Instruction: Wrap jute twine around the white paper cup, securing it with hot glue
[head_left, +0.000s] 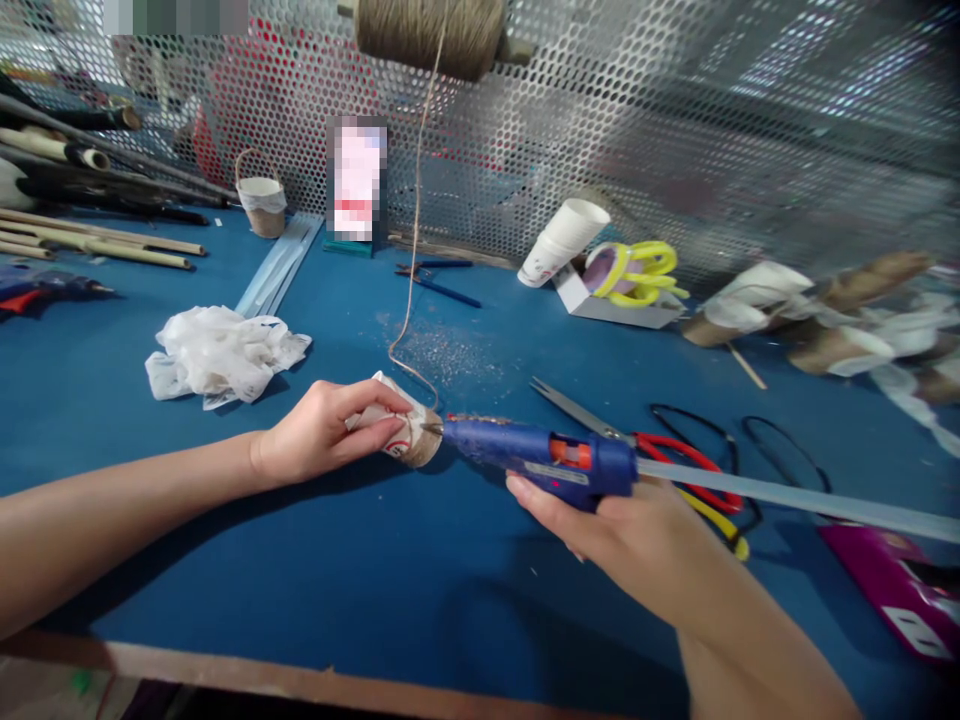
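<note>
My left hand (330, 430) is closed round a white paper cup (399, 445) lying on its side, its one end wrapped in brown twine. In my right hand (600, 520) is a blue glue gun (525, 450), gripped by its handle, which my fingers largely hide. A long clear glue stick (787, 495) sticks out of the gun's back. The nozzle points left and meets or nearly meets the twine-wrapped end of the cup; I cannot tell which. A strand of twine (417, 200) runs from the cup up to a large spool (429, 35).
Scissors (577, 408) with red handles lie just beyond the gun. Behind are pliers (442, 283), stacked paper cups (564, 240), a crumpled white plastic bundle (225, 355), glue sticks (281, 265) and a small twine basket (264, 208). A perforated metal panel (480, 150) bounds the back.
</note>
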